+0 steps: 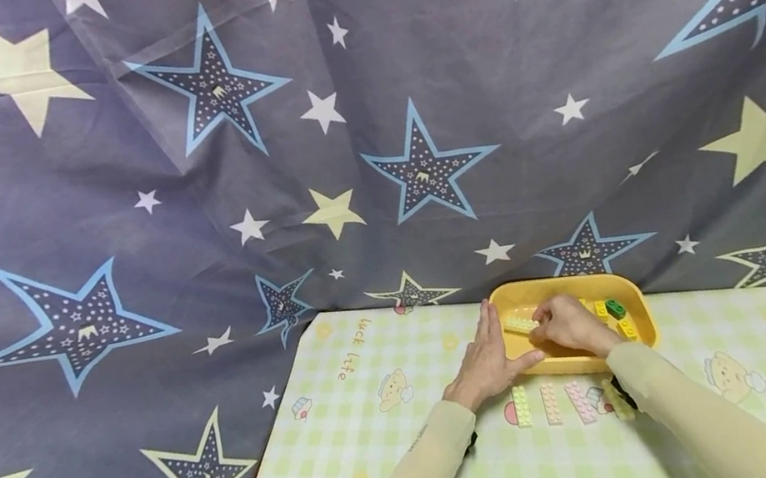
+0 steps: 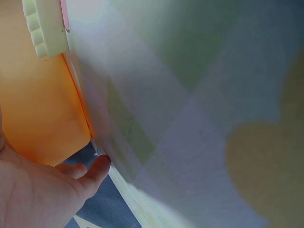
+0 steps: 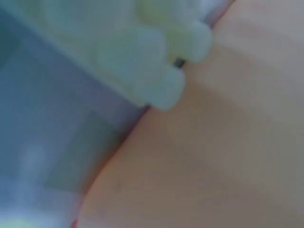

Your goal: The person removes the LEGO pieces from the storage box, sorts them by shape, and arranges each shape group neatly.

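Observation:
A yellow plastic tray (image 1: 579, 365) stands at the table's back edge. My left hand (image 1: 483, 362) lies along its left end with fingers extended and thumb reaching along the front rim; in the left wrist view, fingers (image 2: 97, 173) stand beside the tray's orange wall (image 2: 47, 114). My right hand (image 1: 570, 323) reaches into the tray and pinches the right end of a long pale yellow building brick (image 1: 519, 324). In front of the tray lie a pale green brick (image 1: 521, 406), a peach brick (image 1: 551, 404), a pink brick (image 1: 581, 402) and another pale yellow brick (image 1: 617, 400) beside my right sleeve.
Inside the tray's right side are a green brick (image 1: 615, 308) and several yellow bricks (image 1: 626, 329). A checked cloth (image 1: 387, 357) with cartoon prints covers the table. A dark star-patterned curtain (image 1: 361, 107) hangs right behind the tray.

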A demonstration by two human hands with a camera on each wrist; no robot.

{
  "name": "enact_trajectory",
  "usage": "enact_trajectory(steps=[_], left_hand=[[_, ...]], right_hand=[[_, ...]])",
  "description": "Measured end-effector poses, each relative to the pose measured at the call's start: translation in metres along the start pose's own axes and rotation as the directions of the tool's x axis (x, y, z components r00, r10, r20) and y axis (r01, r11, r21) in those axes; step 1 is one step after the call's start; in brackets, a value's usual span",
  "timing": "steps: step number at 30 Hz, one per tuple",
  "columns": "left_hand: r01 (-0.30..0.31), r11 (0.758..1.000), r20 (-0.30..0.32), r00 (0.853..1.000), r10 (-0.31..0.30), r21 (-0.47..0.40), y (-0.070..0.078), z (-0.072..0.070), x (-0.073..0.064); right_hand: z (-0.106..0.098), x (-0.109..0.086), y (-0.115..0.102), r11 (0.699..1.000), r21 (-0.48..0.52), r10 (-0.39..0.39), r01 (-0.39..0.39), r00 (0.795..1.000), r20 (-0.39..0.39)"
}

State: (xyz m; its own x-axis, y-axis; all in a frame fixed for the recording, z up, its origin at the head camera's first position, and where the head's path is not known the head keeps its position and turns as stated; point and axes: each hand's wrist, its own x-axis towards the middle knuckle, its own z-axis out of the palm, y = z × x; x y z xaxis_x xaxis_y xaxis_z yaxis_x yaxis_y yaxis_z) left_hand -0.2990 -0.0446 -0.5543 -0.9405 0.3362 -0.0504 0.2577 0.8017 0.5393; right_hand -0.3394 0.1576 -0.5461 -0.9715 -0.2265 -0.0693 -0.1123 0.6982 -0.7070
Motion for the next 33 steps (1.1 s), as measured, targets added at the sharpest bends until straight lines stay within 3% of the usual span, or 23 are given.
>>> enact_trajectory(steps=[12,19,33], left_hand=[[0.002,1.0,-0.002,1.0,-0.002,-0.022,-0.001,0.002,0.002],[-0.004,1.0,-0.003,1.0,0.004,-0.01,-0.001,0.001,0.002],[-0.005,1.0,0.003,1.0,0.005,-0.018,-0.002,0.001,0.002]], right_hand=[[-0.007,-0.012,-0.004,0.998,0.062,0.018,-0.014,0.998,-0.061],[-0.01,-0.018,-0.004,0.994,0.097,0.048,-0.042,0.997,-0.058],[-0.018,-0.037,-0.004,0.995,0.092,0.051,-0.042,0.995,-0.091]])
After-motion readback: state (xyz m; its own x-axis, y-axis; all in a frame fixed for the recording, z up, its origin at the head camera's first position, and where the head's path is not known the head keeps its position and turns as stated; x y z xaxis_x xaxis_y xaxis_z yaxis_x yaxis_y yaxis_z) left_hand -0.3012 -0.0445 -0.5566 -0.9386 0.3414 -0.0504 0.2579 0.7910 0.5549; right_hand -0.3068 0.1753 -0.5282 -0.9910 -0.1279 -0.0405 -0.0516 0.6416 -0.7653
